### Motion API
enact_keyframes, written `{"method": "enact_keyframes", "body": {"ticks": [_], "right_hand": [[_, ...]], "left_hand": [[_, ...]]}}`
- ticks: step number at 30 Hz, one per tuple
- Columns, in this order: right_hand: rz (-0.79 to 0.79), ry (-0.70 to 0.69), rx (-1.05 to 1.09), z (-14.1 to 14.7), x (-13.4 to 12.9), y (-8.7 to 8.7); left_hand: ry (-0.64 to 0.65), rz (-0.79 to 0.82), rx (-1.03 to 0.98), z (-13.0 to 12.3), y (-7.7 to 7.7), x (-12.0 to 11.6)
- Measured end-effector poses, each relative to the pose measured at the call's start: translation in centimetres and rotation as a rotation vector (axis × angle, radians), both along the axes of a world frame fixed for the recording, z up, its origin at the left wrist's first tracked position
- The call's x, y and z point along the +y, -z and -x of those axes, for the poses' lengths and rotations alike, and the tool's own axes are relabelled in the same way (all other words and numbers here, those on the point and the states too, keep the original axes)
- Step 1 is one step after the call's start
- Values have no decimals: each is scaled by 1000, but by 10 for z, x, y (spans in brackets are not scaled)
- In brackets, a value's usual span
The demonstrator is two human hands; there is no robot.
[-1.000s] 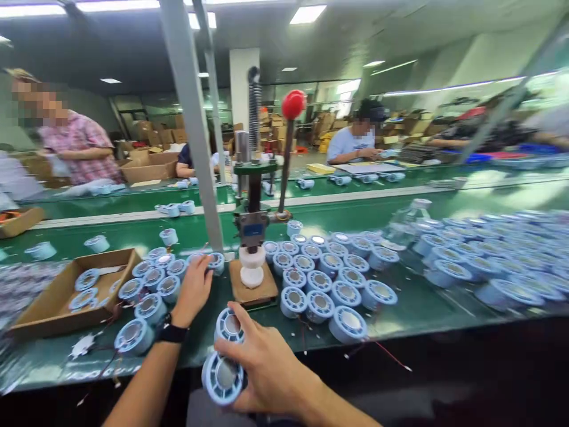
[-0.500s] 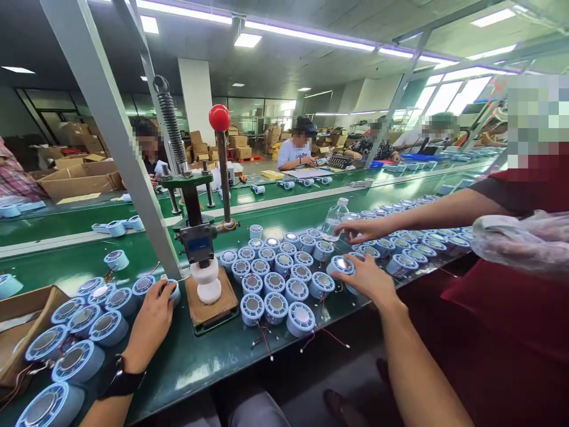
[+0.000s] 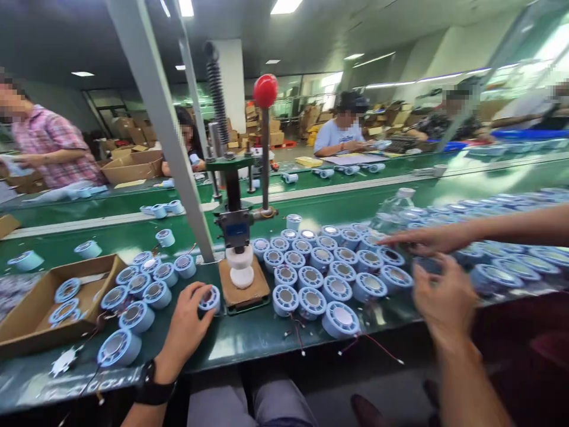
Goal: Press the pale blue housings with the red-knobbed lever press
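Sitting just left of the hand press, a light-blue round unit with a silvery disc on top is in the left hand, fingers curled over its rim and thumb at the near side! The press stands on a brown board, two white round pads beneath its body, its lever topped by a red ball. Over on the right side, the right hand is bent around a dark-topped piece, but it's blurred, and whether that piece is gripped I cannot tell. A co-worker's hand reaches in just beyond it, fingers stretched over the packed units, thin wires trailing from the near ones!

Left of the left hand, another cluster stands beside an open cardboard box with blue rings inside. A clear bottle stands behind the right-hand units, and across the green line, a person in light blue bends over handwork.
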State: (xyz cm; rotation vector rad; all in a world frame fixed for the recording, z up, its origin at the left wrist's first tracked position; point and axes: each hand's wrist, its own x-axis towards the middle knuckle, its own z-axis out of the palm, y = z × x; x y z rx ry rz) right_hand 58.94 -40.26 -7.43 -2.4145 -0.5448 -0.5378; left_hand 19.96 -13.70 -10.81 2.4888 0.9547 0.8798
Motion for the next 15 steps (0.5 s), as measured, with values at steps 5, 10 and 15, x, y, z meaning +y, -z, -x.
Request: {"method": "enact_keyframes", "body": {"ticks": [5, 10, 15], "right_hand": [[-303, -753, -107, 153, 37, 17], [81, -1354, 12, 267, 142, 38], [-61, -1373, 92, 279, 151, 47]], "left_hand": [[28, 268, -104, 7, -5, -24], [-168, 318, -264, 20, -7, -28], [-239, 376, -272, 38, 7, -17]]}}
